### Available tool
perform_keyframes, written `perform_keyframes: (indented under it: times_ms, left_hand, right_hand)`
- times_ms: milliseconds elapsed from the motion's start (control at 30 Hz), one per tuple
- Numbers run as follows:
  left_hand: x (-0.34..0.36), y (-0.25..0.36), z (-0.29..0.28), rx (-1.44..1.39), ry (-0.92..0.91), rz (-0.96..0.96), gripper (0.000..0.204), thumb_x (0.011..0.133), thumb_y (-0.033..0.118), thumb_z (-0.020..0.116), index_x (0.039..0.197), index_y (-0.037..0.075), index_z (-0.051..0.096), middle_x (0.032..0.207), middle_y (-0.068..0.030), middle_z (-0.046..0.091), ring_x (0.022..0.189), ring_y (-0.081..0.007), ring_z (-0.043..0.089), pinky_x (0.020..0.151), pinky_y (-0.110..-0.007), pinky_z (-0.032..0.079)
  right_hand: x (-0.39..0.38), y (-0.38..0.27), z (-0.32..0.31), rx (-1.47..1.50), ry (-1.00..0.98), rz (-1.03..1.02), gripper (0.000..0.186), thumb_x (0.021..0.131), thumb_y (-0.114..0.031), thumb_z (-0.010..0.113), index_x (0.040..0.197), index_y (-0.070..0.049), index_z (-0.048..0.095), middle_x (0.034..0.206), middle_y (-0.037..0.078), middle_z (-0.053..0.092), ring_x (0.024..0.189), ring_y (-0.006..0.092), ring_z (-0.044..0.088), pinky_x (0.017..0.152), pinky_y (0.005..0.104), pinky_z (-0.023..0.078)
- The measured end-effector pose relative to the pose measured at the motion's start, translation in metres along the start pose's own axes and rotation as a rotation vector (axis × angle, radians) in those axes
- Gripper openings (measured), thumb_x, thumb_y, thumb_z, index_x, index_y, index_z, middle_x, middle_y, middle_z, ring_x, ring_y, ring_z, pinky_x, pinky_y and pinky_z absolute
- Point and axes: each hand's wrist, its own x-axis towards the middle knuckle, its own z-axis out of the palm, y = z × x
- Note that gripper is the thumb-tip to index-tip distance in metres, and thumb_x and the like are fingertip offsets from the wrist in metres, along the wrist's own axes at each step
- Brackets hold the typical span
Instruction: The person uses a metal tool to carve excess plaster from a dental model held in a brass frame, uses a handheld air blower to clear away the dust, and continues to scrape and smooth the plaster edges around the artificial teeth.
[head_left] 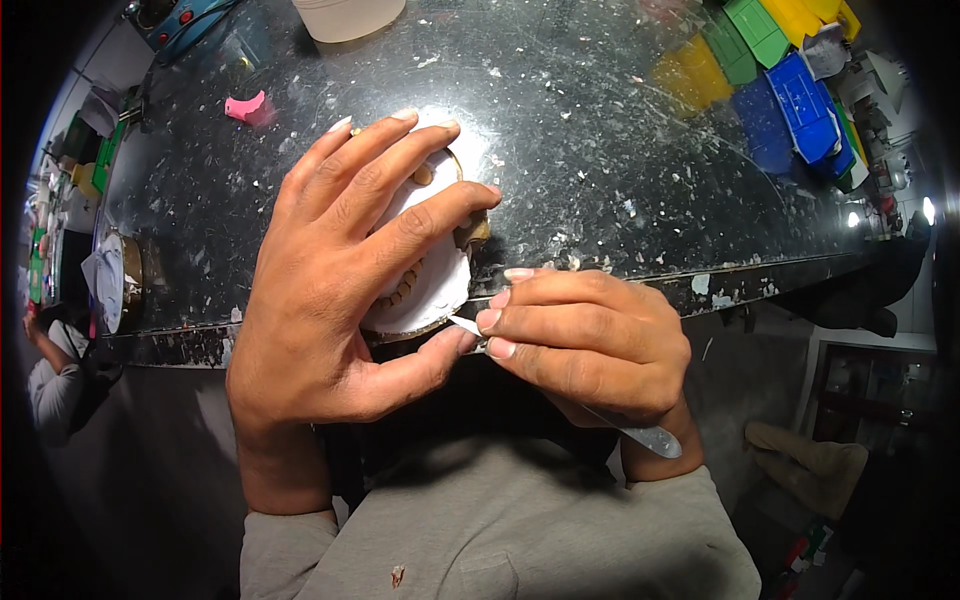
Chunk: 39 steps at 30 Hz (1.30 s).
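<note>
- Dark speckled worktop (620,130), shiny and scratched, with many small white crumbs on it, fills the far half of the view; its near edge runs just behind the two hands.
- One left hand (340,280) lies over one white plaster cast (430,285) that sits at the near edge of the worktop. Four fingers are spread across the top of the cast and the thumb presses from below, so the hand grasps it.
- One row of small brownish teeth shows on the cast between the fingers.
- One right hand (590,345) is clenched around one thin metal spatula (650,438). The pointed tip touches the near right rim of the cast, and the flat rounded end comes out behind the wrist.
- One small pink piece (246,106) lies far left on the worktop.
- One white container (348,18) stands at the far edge, cut by the frame.
- Several plastic bins (790,90), blue, green and yellow, stand far right.
</note>
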Motion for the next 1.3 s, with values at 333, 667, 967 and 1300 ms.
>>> perform_keyframes:
  times_ms: [333,667,967,1300]
  left_hand:
    - [0.0003,-0.0018,-0.0008,0.005,-0.007,0.019,0.072,0.075,0.050,0.073,0.136,0.013,0.071,0.154,-0.0202,0.056,0.151,-0.0391,0.042,0.126,-0.059,0.019]
    - [0.0016,-0.0023,-0.0035,-0.005,-0.038,0.025,0.071,0.075,0.047,0.075,0.136,0.012,0.071,0.154,-0.0196,0.056,0.152,-0.0396,0.041,0.126,-0.061,0.018]
    - [0.0059,0.0049,-0.0019,0.022,-0.016,0.015,0.064,0.072,0.037,0.075,0.130,0.010,0.073,0.148,-0.0182,0.060,0.149,-0.0393,0.045,0.126,-0.059,0.019]
    - [0.0025,0.0024,0.0016,-0.039,0.027,0.006,0.066,0.066,0.038,0.074,0.127,0.012,0.075,0.147,-0.0173,0.063,0.151,-0.0375,0.044,0.127,-0.058,0.018]
  right_hand:
    - [-0.0018,-0.0023,0.0000,0.013,-0.011,-0.001,0.009,0.083,-0.003,0.079,0.087,0.003,0.075,0.095,0.016,0.075,0.092,0.0288,0.078,0.085,0.0411,0.068]
    - [-0.0026,-0.0032,-0.0003,-0.024,-0.023,-0.026,0.009,0.081,-0.002,0.080,0.087,0.003,0.074,0.095,0.016,0.075,0.092,0.0282,0.078,0.086,0.0414,0.068]
    - [-0.0038,-0.0040,0.0006,-0.091,0.005,-0.019,0.010,0.081,-0.002,0.079,0.088,0.004,0.075,0.095,0.016,0.075,0.093,0.0291,0.077,0.087,0.0418,0.068]
    - [-0.0041,-0.0017,-0.0027,0.030,-0.005,0.024,0.011,0.082,-0.003,0.078,0.091,0.003,0.075,0.097,0.016,0.076,0.092,0.0295,0.078,0.086,0.0411,0.067]
